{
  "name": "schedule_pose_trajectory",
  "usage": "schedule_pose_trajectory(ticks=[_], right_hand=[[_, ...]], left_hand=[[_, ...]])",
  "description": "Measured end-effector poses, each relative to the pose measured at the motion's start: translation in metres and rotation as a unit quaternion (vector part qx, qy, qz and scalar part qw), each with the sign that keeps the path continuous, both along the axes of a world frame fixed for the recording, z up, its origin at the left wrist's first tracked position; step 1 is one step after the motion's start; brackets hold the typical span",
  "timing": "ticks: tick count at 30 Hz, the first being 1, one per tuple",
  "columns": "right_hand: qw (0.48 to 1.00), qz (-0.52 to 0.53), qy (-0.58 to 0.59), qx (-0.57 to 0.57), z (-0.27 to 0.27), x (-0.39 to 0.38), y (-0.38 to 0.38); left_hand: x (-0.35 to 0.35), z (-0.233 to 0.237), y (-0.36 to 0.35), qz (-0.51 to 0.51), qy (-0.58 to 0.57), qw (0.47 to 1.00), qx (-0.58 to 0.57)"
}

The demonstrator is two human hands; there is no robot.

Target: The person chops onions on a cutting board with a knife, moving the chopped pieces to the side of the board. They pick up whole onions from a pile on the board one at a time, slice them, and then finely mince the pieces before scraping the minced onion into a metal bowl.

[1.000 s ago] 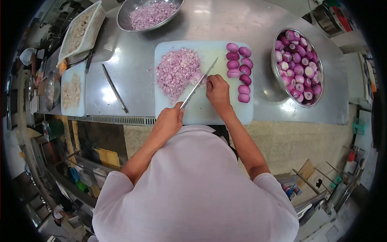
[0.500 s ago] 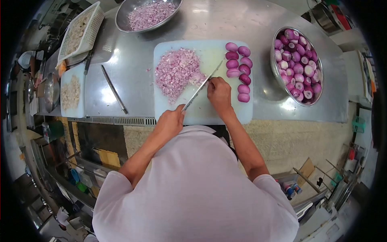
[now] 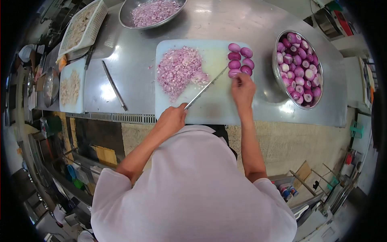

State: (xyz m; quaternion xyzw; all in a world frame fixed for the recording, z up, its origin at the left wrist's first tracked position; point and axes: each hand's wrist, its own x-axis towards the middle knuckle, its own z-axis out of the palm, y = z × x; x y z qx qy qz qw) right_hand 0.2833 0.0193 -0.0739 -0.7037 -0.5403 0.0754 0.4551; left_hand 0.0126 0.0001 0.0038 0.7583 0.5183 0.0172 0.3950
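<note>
My left hand (image 3: 171,120) is closed around the handle of a knife (image 3: 205,89), its blade slanting up and right across the white cutting board (image 3: 211,111). The blade's edge lies beside a pile of chopped red onion (image 3: 177,70) on the board's left part. My right hand (image 3: 244,90) has curled fingers at the lower end of two columns of peeled red onion halves (image 3: 234,56) along the board's right side. The lowest halves are hidden under this hand, and whatever its fingers hold cannot be made out.
A steel bowl (image 3: 275,68) of peeled red onions stands right of the board. Another bowl (image 3: 123,16) with chopped onion is at the back. A metal rod (image 3: 113,85) lies leftward, near a second board (image 3: 82,90) and a white basket (image 3: 90,36). A person (image 3: 27,54) is far left.
My right hand has moved right, from beside the blade to the onion halves, and covers the lower ones. My left hand keeps the knife in nearly the same place.
</note>
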Motion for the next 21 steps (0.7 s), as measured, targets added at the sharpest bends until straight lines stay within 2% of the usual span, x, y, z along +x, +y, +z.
schedule_pose_trajectory(ticks=[3,5,7,11,13,14,15,17,21], right_hand=[[0.998,0.013,-0.022,-0.057,0.031,0.02,0.004],[0.998,0.041,-0.041,-0.037,0.024,0.03,0.009],[0.991,0.095,-0.074,-0.066,0.021,0.032,0.013],[0.987,0.095,-0.119,-0.059,0.008,0.026,0.013],[0.985,0.124,-0.019,-0.12,0.008,0.01,0.013],[0.985,0.123,-0.02,-0.119,0.007,0.0,0.013],[0.982,0.142,0.001,-0.123,0.005,-0.012,0.012],[0.978,0.163,0.024,-0.127,0.004,-0.034,0.011],[0.973,0.195,0.031,-0.122,0.011,-0.059,0.016]], left_hand=[[0.005,0.009,0.004,-0.011,-0.005,1.0,-0.006],[0.003,0.011,0.001,-0.007,0.002,1.0,-0.015],[-0.002,0.0,-0.001,-0.036,-0.028,0.998,-0.038],[-0.027,-0.021,0.006,0.036,-0.114,0.993,0.0],[-0.029,-0.002,0.015,0.103,-0.016,0.994,0.015],[-0.026,0.013,0.017,0.101,0.016,0.995,-0.006],[-0.023,0.011,0.014,0.1,0.015,0.995,-0.006],[-0.019,0.0,0.007,0.089,-0.03,0.991,0.091],[-0.004,-0.011,0.013,0.048,-0.001,0.997,0.059]])
